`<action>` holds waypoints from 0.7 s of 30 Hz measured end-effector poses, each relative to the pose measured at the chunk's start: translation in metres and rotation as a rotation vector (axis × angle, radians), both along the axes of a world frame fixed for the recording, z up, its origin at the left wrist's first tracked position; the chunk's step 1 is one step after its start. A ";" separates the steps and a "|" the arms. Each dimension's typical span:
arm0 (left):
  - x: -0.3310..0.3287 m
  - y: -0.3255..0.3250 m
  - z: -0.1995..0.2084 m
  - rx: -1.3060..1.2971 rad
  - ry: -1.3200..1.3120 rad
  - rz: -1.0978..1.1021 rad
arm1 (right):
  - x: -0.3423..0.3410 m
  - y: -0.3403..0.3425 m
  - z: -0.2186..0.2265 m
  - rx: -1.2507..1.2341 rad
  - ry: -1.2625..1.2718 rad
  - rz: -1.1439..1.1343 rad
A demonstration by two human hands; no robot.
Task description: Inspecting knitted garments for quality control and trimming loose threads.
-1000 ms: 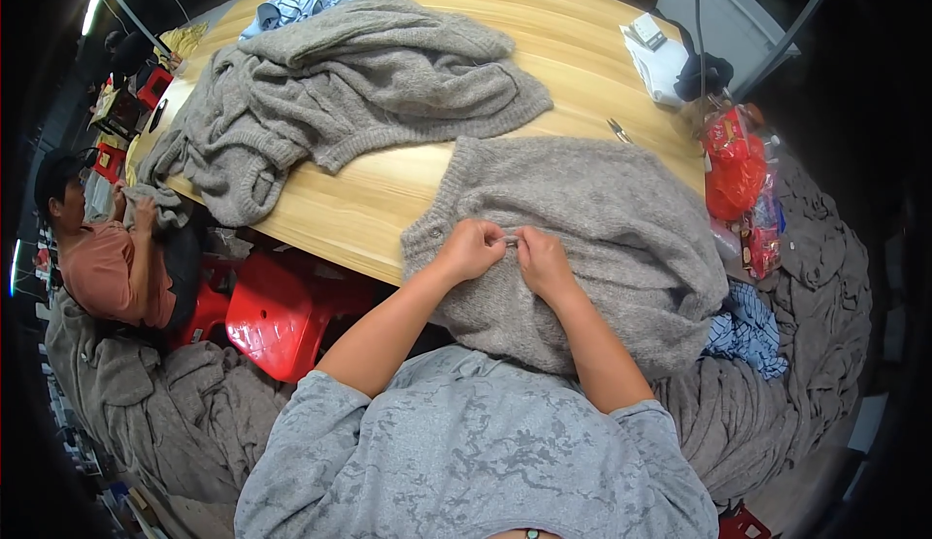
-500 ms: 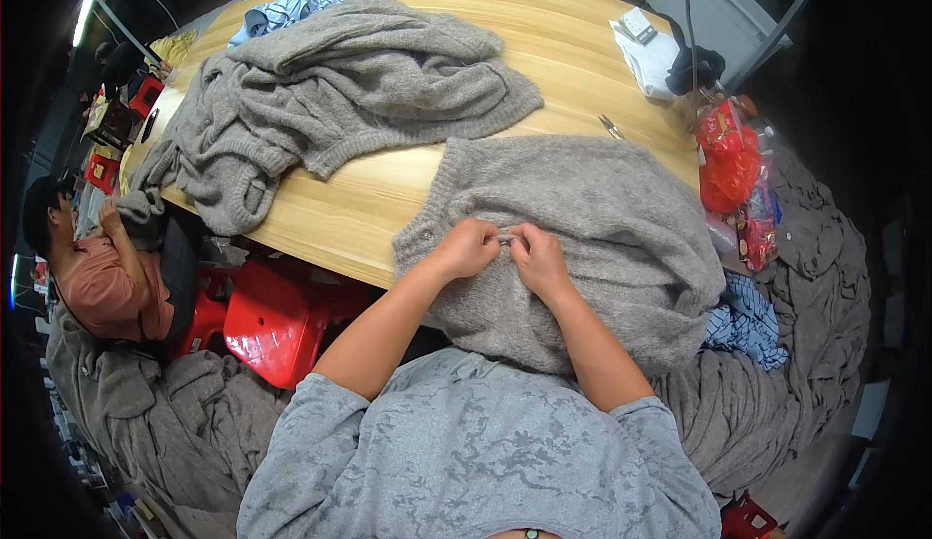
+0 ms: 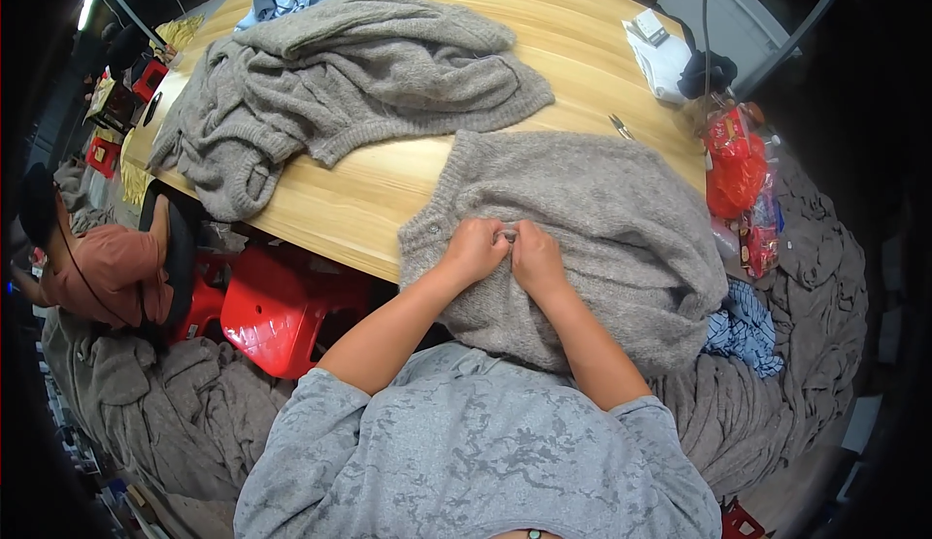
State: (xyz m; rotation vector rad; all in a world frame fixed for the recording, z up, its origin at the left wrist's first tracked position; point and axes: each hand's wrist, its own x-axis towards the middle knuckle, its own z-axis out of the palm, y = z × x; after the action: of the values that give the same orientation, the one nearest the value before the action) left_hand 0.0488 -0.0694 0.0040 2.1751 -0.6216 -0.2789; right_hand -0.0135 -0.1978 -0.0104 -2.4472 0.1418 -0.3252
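A grey-brown knit cardigan [image 3: 621,199] lies bunched at the table's near edge and hangs partly over my lap. Its ribbed band runs along the left side, with a small round button [image 3: 434,229] on it. My left hand [image 3: 474,251] is closed in a pinch on a fold of the knit. Right beside it, my right hand [image 3: 537,255] pinches the same fold, thumbs nearly meeting. A little of the gripped cloth shows between the fingertips; the rest is hidden by my fingers.
Another grey knit garment [image 3: 359,83] lies heaped on the wooden table [image 3: 573,34]. Small snips [image 3: 620,127] rest beyond the cardigan. Red plastic bags [image 3: 736,175] hang at the right edge. A red stool [image 3: 275,311], knit piles [image 3: 175,413] and a seated person [image 3: 112,267] are to the left.
My hands have drawn slightly closer together on the fold, still pinching it. The seated person at left has turned away from the table and lowered an arm.
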 end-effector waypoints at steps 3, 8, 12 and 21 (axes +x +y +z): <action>0.005 0.005 -0.004 -0.029 0.004 -0.059 | 0.002 -0.008 0.002 0.110 -0.009 0.044; 0.009 0.011 -0.009 -0.137 0.000 -0.096 | 0.004 -0.015 0.006 0.261 0.024 0.078; 0.011 0.016 -0.007 -0.175 0.125 -0.136 | 0.013 -0.031 0.015 0.586 0.376 0.146; 0.019 0.018 -0.006 -0.153 0.195 -0.100 | 0.002 -0.032 0.029 0.992 0.416 0.081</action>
State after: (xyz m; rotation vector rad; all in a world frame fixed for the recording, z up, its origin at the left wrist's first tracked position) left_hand 0.0682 -0.0512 -0.0015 1.9459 -0.6210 -0.4757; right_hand -0.0116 -0.2296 0.0186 -1.4906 0.2968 0.2590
